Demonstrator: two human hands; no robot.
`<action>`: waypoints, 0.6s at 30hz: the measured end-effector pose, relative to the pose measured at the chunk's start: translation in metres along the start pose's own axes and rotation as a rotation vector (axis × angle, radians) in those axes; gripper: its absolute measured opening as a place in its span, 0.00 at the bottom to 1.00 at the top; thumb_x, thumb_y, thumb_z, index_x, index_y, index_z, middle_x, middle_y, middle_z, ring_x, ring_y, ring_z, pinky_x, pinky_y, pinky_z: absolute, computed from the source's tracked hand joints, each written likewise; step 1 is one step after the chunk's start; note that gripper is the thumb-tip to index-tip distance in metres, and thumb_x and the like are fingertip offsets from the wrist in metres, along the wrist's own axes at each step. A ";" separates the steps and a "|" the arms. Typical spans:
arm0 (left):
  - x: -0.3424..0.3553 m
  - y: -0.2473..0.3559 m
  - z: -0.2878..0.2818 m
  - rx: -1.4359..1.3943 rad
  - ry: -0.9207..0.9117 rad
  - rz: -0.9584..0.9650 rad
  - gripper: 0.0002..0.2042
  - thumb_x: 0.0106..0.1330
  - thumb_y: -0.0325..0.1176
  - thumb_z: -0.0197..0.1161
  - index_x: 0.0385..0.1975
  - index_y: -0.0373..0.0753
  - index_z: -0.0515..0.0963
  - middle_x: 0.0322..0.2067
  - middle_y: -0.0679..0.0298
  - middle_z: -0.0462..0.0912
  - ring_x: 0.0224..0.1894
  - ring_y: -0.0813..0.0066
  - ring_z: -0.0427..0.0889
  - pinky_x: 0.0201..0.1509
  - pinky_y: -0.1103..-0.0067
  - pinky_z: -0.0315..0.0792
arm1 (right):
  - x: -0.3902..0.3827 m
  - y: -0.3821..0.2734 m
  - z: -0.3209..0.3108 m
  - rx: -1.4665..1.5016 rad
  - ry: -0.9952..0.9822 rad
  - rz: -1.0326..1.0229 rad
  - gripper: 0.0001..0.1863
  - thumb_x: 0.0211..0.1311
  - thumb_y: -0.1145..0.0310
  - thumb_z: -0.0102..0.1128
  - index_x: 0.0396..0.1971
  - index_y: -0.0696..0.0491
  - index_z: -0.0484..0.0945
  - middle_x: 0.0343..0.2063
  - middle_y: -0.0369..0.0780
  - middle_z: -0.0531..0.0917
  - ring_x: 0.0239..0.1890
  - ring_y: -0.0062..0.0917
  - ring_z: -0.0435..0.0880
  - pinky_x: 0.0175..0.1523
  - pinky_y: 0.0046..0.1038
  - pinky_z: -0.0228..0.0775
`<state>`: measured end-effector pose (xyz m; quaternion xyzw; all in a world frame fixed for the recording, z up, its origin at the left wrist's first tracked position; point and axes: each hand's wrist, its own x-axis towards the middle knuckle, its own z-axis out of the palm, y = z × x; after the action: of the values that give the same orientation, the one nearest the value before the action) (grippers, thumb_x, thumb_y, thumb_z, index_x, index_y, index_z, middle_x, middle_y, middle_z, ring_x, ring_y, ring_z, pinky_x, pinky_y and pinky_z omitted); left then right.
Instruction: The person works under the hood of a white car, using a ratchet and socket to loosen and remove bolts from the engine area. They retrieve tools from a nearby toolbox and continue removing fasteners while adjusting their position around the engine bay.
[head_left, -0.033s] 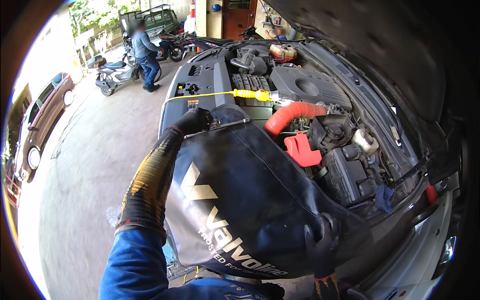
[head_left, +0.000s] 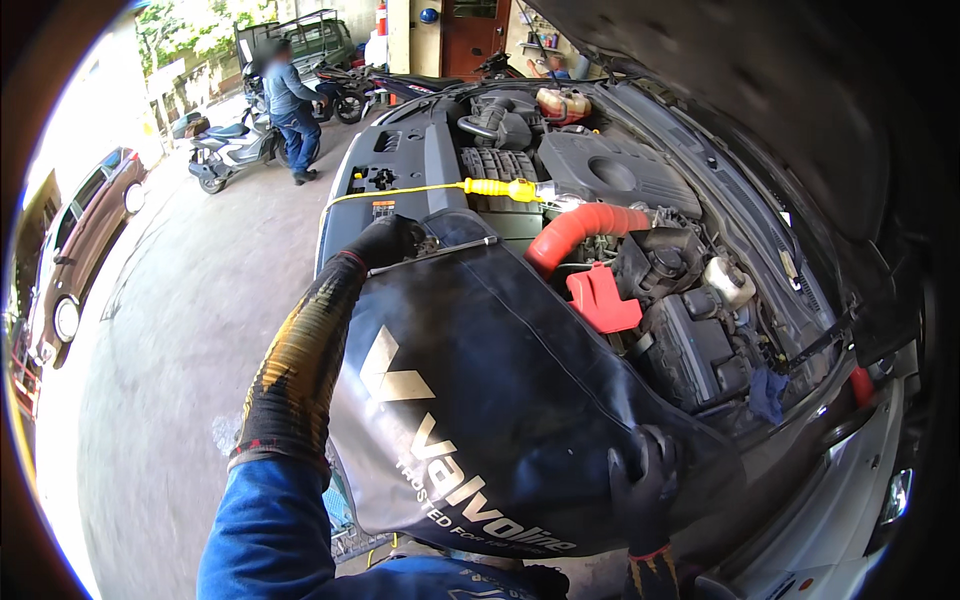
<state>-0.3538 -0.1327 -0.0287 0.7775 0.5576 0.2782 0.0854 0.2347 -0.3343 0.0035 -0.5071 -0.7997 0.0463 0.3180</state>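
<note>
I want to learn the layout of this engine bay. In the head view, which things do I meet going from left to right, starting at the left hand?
Left hand on the dark fender cover → yellow dipstick handle → red hose → red plastic cap → white reservoir cap

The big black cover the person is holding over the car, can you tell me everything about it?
The black cover is a wide sheet that looks like soft, slightly shiny vinyl, with a pale emblem and white lettering printed on it. It drapes over the edge of the open engine bay, hiding the fender. The gloved left hand grips its far top corner, and the gloved right hand grips its near edge.
</note>
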 end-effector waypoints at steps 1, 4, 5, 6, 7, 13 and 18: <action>0.004 -0.003 0.000 -0.014 0.009 0.004 0.04 0.68 0.28 0.69 0.38 0.35 0.85 0.34 0.56 0.88 0.39 0.64 0.88 0.49 0.69 0.80 | 0.000 -0.001 -0.001 -0.002 0.001 0.022 0.25 0.62 0.66 0.71 0.57 0.61 0.82 0.57 0.51 0.82 0.61 0.50 0.78 0.68 0.48 0.69; 0.013 -0.004 0.001 0.176 0.002 -0.251 0.09 0.72 0.34 0.65 0.42 0.37 0.87 0.35 0.52 0.89 0.42 0.55 0.89 0.52 0.64 0.80 | 0.005 -0.005 -0.001 -0.009 -0.005 0.039 0.23 0.62 0.66 0.72 0.55 0.61 0.83 0.56 0.51 0.82 0.61 0.49 0.79 0.67 0.46 0.70; 0.011 0.000 0.004 0.263 0.002 -0.281 0.10 0.72 0.36 0.65 0.43 0.37 0.88 0.35 0.52 0.89 0.42 0.52 0.89 0.53 0.62 0.80 | 0.006 -0.006 -0.001 -0.006 0.007 0.036 0.22 0.62 0.67 0.72 0.54 0.61 0.83 0.56 0.51 0.83 0.60 0.49 0.80 0.67 0.46 0.71; 0.010 0.006 0.008 0.349 -0.046 -0.342 0.11 0.73 0.37 0.64 0.44 0.38 0.88 0.36 0.51 0.89 0.43 0.50 0.89 0.53 0.60 0.80 | 0.007 -0.006 0.000 -0.002 0.022 0.027 0.22 0.62 0.67 0.72 0.54 0.61 0.83 0.55 0.51 0.83 0.59 0.48 0.81 0.66 0.45 0.72; 0.007 0.013 0.010 0.349 0.044 -0.334 0.12 0.72 0.38 0.65 0.45 0.38 0.88 0.38 0.51 0.89 0.44 0.48 0.88 0.53 0.58 0.80 | 0.007 -0.007 0.000 0.008 0.034 0.027 0.21 0.62 0.68 0.73 0.54 0.61 0.83 0.55 0.51 0.83 0.59 0.48 0.82 0.65 0.44 0.72; -0.045 0.101 0.009 0.275 0.452 -0.149 0.18 0.72 0.42 0.69 0.54 0.39 0.85 0.50 0.48 0.87 0.52 0.46 0.85 0.52 0.56 0.78 | 0.006 -0.004 0.005 0.037 0.077 0.015 0.20 0.61 0.70 0.74 0.51 0.62 0.83 0.52 0.51 0.84 0.56 0.47 0.84 0.63 0.41 0.75; -0.154 0.207 0.022 -0.138 0.534 -0.168 0.19 0.69 0.38 0.72 0.56 0.36 0.83 0.48 0.52 0.87 0.48 0.55 0.86 0.52 0.64 0.79 | 0.006 0.002 0.010 0.074 0.115 -0.019 0.18 0.64 0.67 0.74 0.49 0.61 0.84 0.51 0.49 0.83 0.55 0.45 0.83 0.61 0.41 0.74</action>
<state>-0.2070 -0.3448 -0.0069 0.6200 0.6025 0.5024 0.0109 0.2287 -0.3257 -0.0021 -0.4891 -0.7827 0.0432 0.3824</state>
